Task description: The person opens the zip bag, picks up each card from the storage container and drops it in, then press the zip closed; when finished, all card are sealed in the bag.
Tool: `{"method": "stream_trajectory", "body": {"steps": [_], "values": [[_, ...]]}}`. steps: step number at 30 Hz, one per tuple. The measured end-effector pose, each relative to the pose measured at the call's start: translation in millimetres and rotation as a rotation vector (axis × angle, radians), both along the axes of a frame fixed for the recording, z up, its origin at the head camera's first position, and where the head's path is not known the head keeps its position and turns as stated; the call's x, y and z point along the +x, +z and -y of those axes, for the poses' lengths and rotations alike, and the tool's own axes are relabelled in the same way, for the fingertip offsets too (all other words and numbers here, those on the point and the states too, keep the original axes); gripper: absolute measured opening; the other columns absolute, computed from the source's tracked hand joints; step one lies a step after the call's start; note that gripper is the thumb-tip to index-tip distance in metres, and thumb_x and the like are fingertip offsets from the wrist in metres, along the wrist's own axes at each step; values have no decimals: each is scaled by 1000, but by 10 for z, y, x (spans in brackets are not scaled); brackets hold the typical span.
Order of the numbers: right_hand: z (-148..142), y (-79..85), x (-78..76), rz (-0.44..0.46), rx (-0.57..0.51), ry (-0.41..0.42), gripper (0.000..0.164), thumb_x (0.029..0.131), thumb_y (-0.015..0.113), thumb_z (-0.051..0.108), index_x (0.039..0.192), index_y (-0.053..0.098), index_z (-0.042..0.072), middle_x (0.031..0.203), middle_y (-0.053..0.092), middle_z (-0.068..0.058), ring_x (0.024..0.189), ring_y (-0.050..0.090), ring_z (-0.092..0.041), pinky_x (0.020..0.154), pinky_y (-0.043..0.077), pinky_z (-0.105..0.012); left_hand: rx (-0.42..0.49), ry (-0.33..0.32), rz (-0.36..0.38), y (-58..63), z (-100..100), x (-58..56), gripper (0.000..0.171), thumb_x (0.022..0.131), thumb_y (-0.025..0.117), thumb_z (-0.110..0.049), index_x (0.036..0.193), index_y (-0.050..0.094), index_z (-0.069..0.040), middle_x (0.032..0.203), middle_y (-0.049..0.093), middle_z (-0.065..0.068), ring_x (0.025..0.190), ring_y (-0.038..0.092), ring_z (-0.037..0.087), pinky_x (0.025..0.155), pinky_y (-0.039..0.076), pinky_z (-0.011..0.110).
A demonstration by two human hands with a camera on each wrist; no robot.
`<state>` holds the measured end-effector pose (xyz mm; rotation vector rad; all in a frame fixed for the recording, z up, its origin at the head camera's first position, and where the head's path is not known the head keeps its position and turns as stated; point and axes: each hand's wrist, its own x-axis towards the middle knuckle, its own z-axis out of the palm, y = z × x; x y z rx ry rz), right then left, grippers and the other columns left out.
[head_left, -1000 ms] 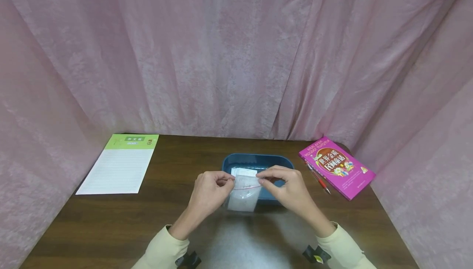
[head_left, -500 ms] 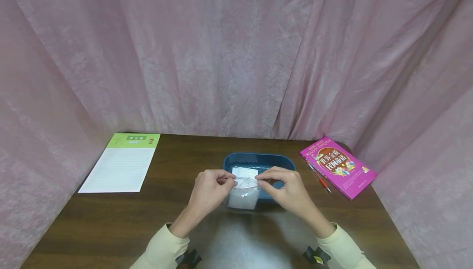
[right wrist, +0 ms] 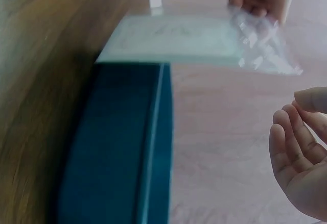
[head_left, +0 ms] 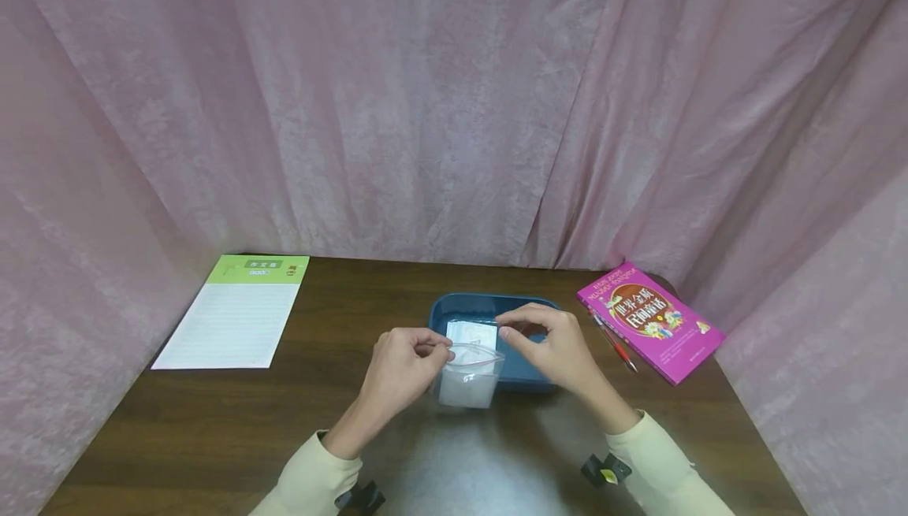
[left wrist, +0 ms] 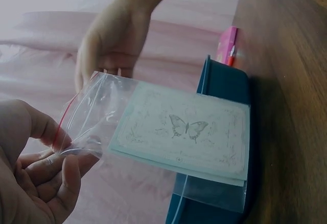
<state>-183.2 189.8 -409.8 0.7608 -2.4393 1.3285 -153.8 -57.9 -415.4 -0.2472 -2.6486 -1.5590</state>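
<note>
A clear zip bag (head_left: 470, 382) with a red line at its mouth hangs at the near side of the blue bin (head_left: 525, 370). My left hand (head_left: 410, 358) pinches the left corner of its mouth between thumb and fingers. Inside the bag are pale cards (left wrist: 181, 127), the front one printed with a butterfly. My right hand (head_left: 546, 339) is apart from the bag, over the right part of the bin, fingers loosely bent with nothing between them in the right wrist view. A white card-like piece (head_left: 477, 332) shows in the bin behind the bag.
A lined writing pad (head_left: 227, 319) with a green header lies on the left of the wooden table (head_left: 340, 295). To the right are a magenta book (head_left: 653, 319) and a red pen (head_left: 617, 347). A pink curtain (head_left: 426, 106) surrounds the table's back and sides.
My right hand has let go of the bag's mouth and moved slightly right and up. My left hand keeps its pinch, and the bag's right corner now hangs free.
</note>
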Motion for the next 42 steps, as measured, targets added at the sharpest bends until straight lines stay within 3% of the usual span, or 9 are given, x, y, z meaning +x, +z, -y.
{"method": "stream_trajectory", "body": {"steps": [7, 20, 28, 42], "values": [[-1, -163, -262, 85, 69, -34, 14, 91, 77, 16, 105, 80, 18, 101, 77, 6, 86, 69, -9, 76, 58, -31, 6, -16, 11, -6, 28, -10, 13, 94, 68, -12, 96, 81, -9, 87, 78, -1, 72, 67, 13, 46, 44, 28], [-43, -511, -600, 244, 172, -23, 29, 90, 77, 22, 116, 76, 8, 109, 77, -6, 95, 71, -16, 81, 59, -36, 4, -18, 18, 8, 21, 0, 13, 94, 68, -11, 96, 80, -9, 88, 78, 0, 71, 66, 14, 46, 44, 28], [-28, -719, -802, 298, 247, -29, 29, 88, 81, 17, 115, 76, 10, 110, 76, -5, 95, 70, -18, 80, 59, -36, 12, -18, 24, 9, 31, 14, 12, 94, 69, -12, 97, 80, -10, 90, 78, 0, 74, 67, 14, 48, 47, 29], [46, -855, -947, 351, 297, -92, 27, 82, 85, 14, 108, 78, 10, 107, 76, -5, 94, 70, -20, 79, 59, -37, 5, -26, 30, 5, 21, 3, 14, 94, 67, -10, 96, 80, -10, 88, 78, -1, 73, 66, 14, 47, 44, 28]]}}
